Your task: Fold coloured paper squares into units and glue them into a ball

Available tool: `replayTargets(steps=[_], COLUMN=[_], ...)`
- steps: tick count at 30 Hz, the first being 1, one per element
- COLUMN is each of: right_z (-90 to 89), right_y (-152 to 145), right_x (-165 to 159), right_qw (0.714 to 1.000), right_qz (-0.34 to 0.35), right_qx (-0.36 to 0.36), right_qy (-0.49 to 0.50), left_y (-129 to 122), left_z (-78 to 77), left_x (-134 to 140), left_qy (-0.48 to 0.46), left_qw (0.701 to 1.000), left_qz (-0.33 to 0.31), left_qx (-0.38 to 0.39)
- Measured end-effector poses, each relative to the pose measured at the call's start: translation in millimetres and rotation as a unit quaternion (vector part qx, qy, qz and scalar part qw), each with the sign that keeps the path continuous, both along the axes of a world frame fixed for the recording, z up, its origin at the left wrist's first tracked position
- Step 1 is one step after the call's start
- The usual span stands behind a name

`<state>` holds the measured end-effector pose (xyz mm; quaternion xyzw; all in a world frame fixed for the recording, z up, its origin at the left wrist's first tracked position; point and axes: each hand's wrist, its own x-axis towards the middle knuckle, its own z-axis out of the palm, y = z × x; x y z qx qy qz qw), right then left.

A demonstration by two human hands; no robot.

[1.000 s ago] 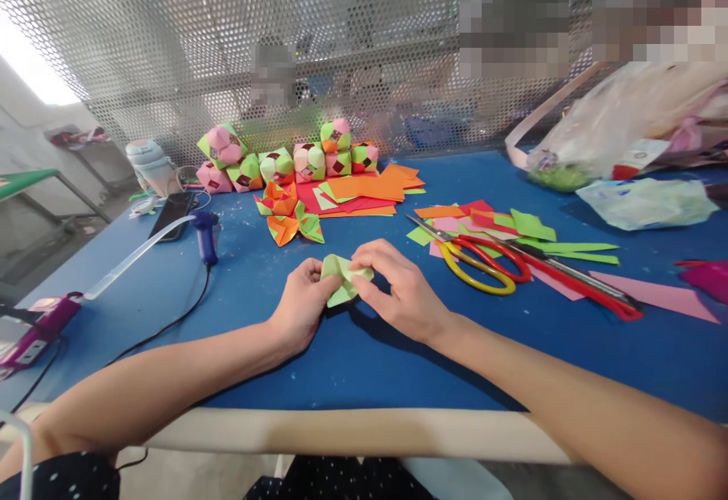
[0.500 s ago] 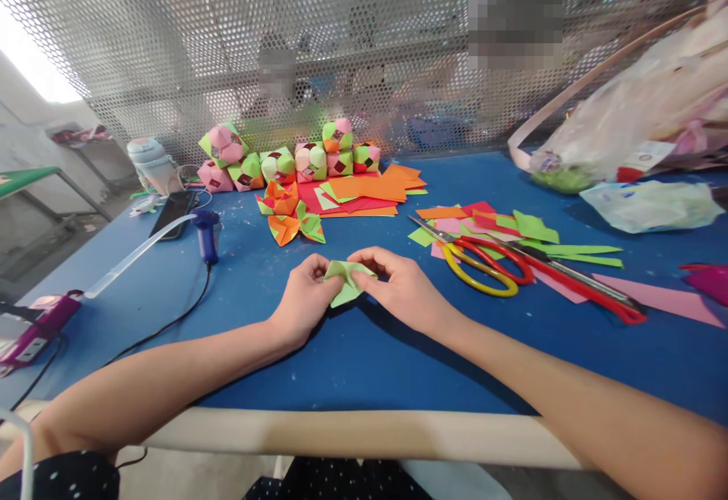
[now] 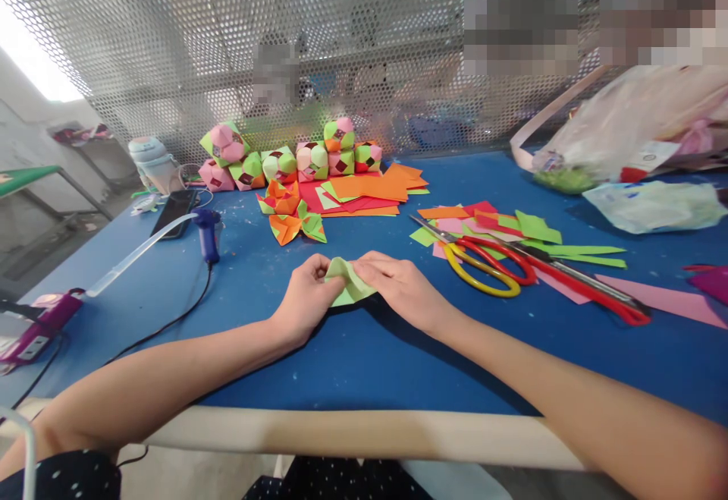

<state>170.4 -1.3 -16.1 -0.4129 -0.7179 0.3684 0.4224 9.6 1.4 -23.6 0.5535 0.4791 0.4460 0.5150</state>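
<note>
Pale green paper (image 3: 349,293) is held between the two hands, over the near part of the blue table (image 3: 296,378). It is small, thin and dull-surfaced, and it is bent rather than flat: the top edge is rounded into a soft curve, a shallow hollow is formed toward the right, and the lower edge is left fairly straight, with a slight slant. Its left side is pinched by the left hand (image 3: 304,299), whose thumb is laid across the near face while the other fingers are curled up behind the edge. Its upper right side is gripped by the right hand (image 3: 406,287), with the thumb pointed inward over the paper and the forefinger bent above it; the remaining fingers are mostly hidden, so how they are placed cannot be told. The middle of the paper is left uncovered between the thumbs. Whether its lower edge is rested on the table cannot be told. Beyond it, folded paper flowers (image 3: 285,230) are set down, and scissors (image 3: 451,238) are laid to the right.
</note>
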Motion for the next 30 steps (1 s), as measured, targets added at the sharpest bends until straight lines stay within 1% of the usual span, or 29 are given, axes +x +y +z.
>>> replayTargets(steps=[4,12,18,25,30], right_z=[-2.8,-1.1,-3.3,-7.8,-6.8], right_y=[1.4,1.0,-1.0,-3.3,-4.4], right_x=[1.1,-1.0,-3.5,-5.9,-7.3], right_qw=[1.0,0.999,0.996,0.99,0.988], right_qz=[0.007,-0.033,-0.064,-0.093,-0.1], right_qx=[0.004,0.016,0.058,0.103,0.118], right_qy=[-0.006,0.003,-0.001,-0.013,-0.005], left_y=[0.7,-0.2,-1.1,-2.0,-1.7], left_z=[-0.1,1.2,3.2,1.8,2.4], left_x=[0.1,-0.4,0.8,0.7,1.2], left_qy=[-0.003,-0.011,-0.008,-0.017,-0.041], left_qw=[1.0,1.0,1.0,0.999,0.998], left_qz=[-0.005,-0.012,-0.02,-0.036,-0.044], left_qx=[0.003,-0.003,-0.009,-0.007,-0.031])
